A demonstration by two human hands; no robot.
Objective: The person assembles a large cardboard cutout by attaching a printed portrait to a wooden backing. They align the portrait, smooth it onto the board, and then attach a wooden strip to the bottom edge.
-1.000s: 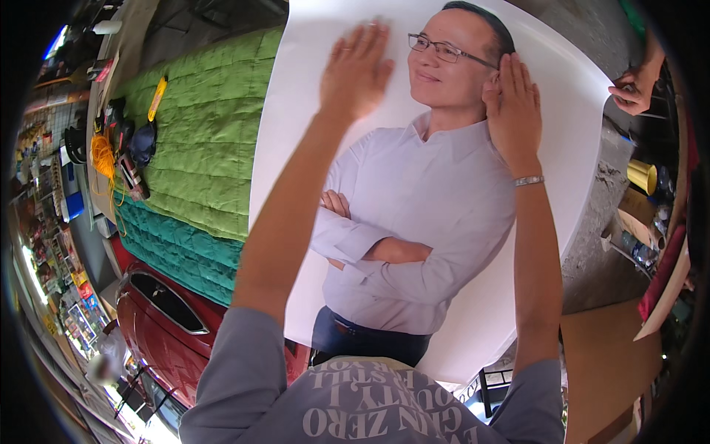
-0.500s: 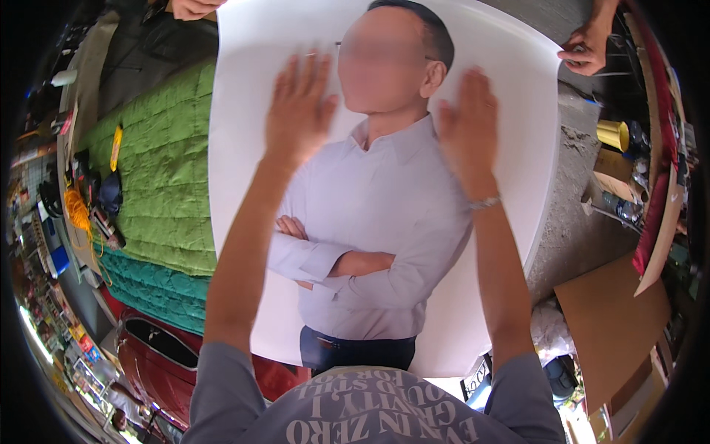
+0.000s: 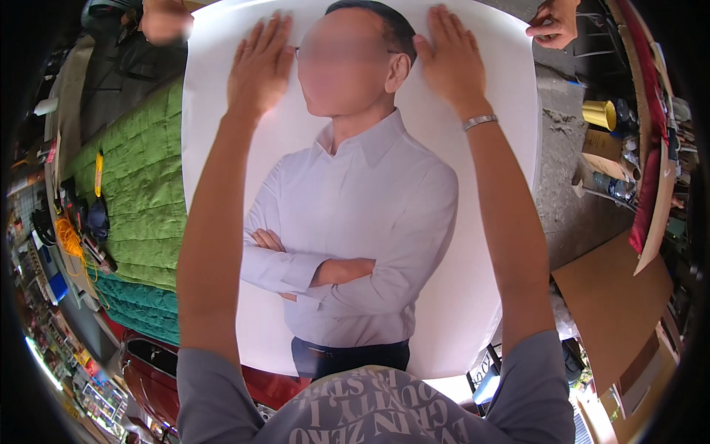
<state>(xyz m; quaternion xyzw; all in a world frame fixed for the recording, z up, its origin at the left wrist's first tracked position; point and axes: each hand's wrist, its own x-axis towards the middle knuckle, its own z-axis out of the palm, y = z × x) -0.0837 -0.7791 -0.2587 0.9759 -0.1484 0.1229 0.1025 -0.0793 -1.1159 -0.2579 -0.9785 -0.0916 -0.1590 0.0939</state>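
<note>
A large white poster (image 3: 503, 222) lies spread in front of me, printed with a person in a pale shirt with folded arms. My left hand (image 3: 259, 70) rests flat on its upper left part, fingers stretched upward, beside the printed head. On the other side of that head, my right hand (image 3: 452, 63) lies flat too, its fingers a little apart; a metal bracelet (image 3: 481, 121) circles the wrist. At the far corners are another person's hands: one (image 3: 166, 21) at the left corner, blurred, and one (image 3: 553, 24) gripping the right corner.
A green quilted cover (image 3: 137, 170) and a teal one (image 3: 140, 307) spread at the left, above a red car (image 3: 148, 362). Orange cord (image 3: 69, 237) hangs at far left. To the right are a yellow cup-shaped container (image 3: 599, 115) and a large cardboard sheet (image 3: 617, 303).
Both my hands have slid farther up the poster and moved apart to either side of the printed head. In view, the poster and the other person's hands have shifted left and slightly up.
</note>
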